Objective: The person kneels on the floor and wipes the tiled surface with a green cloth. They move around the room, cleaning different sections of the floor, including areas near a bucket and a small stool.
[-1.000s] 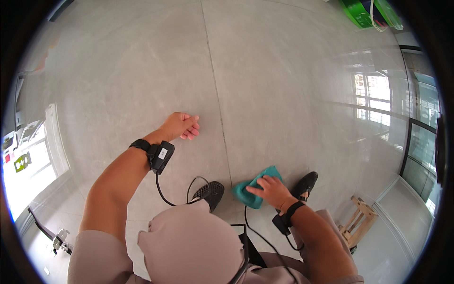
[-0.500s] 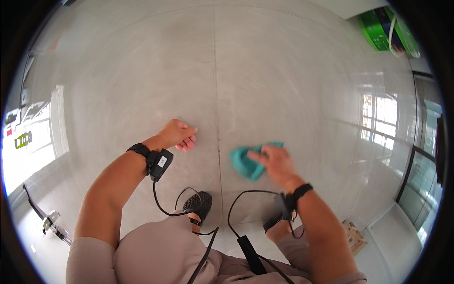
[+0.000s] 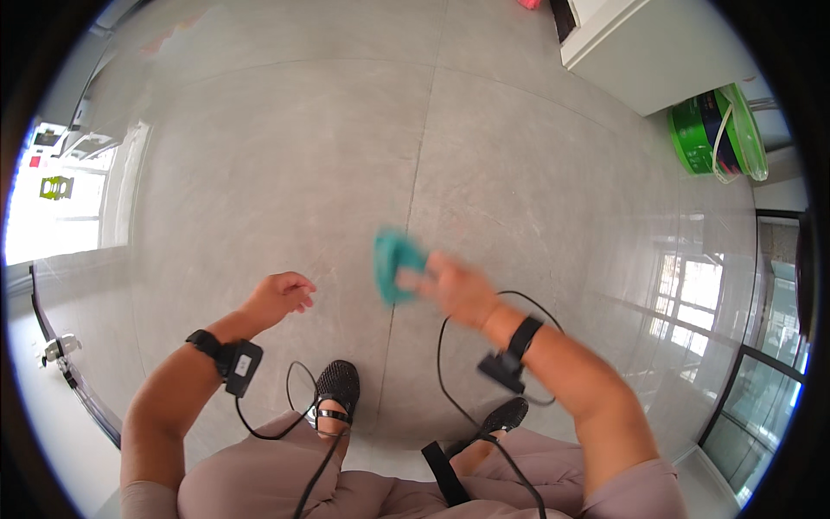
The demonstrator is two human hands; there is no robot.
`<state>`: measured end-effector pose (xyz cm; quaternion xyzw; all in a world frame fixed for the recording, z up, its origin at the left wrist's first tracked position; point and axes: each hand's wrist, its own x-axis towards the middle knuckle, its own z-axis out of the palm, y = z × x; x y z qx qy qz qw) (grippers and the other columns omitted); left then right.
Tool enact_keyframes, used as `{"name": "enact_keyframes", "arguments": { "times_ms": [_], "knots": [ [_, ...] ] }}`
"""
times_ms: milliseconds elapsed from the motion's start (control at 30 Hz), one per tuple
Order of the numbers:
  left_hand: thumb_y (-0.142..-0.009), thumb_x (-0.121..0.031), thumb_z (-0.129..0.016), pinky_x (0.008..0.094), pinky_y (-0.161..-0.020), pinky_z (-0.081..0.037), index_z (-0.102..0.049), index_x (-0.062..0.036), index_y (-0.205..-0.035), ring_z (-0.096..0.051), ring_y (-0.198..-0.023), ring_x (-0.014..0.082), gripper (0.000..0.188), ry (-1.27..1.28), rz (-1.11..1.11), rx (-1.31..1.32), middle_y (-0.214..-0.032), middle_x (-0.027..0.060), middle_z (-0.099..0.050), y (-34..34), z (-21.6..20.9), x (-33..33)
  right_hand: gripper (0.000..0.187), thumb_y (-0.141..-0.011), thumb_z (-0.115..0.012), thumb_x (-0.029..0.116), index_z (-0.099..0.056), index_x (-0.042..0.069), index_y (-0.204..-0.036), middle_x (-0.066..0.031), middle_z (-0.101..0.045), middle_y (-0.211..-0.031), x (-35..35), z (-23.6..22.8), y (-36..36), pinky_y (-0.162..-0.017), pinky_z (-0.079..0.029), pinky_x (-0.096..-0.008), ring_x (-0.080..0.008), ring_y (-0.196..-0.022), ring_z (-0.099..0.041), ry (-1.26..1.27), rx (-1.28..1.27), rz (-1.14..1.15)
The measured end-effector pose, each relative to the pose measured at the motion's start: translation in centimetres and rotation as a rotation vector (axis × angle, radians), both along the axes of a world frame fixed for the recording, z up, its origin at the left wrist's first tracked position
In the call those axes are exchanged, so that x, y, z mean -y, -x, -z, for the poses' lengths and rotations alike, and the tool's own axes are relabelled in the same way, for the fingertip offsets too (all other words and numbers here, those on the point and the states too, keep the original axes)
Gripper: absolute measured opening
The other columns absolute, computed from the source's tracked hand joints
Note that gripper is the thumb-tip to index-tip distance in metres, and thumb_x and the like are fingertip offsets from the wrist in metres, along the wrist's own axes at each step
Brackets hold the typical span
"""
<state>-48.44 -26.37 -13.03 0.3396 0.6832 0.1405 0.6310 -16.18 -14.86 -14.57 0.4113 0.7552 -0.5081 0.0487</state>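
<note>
the right hand (image 3: 460, 290) grips a teal cloth (image 3: 392, 259), the left hand (image 3: 278, 298) is loosely half-open, holding nothing, and cloth work looks unfinished, its remainder unclear.

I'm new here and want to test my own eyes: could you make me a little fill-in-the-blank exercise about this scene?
1. The bare right hand holds a crumpled teal cloth, while the bare left hand appears to hold ____.
2. Between left and right, the round green plastic bucket is nearer the picture's ____ edge.
3. Both woven, strapped shoes are coloured ____.
4. The smooth tiled floor is coloured ____.

Missing words: nothing; right; black; grey.
</note>
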Motion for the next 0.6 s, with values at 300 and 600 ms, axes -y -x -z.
{"name": "enact_keyframes", "arguments": {
  "times_ms": [300, 600],
  "knots": [
    [-0.094, -0.017, -0.053, 0.0255, -0.072, -0.051, -0.06, -0.0016, -0.109, -0.063, -0.08, 0.0121, 0.022, 0.058, -0.169, -0.086, -0.092, 0.0056, -0.066, 1.9, -1.3, 4.9, 0.014, -0.088, -0.056, 0.026, -0.06, 0.02, -0.1, -0.0109, -0.056, -0.098, 11.6, 5.3, -1.8, -0.073, -0.05, -0.0413, -0.0303, -0.094, -0.058, -0.239, -0.179, -0.546],
    [-0.09, -0.011, -0.058, 0.0263, -0.075, -0.049, -0.06, -0.0024, -0.111, -0.061, -0.084, 0.01, 0.024, -0.33, 0.112, 0.006, -0.093, 0.0037, -0.066, 1.9, 1.2, -4.5, 0.046, -0.077, -0.054, 0.002, -0.063, 0.014, -0.12, -0.0219, -0.058, -0.088, -2.0, 4.5, 0.5, -0.065, -0.047, -0.0428, -0.0337, -0.076, -0.059, -0.42, 0.022, 0.625]
  ]
}}
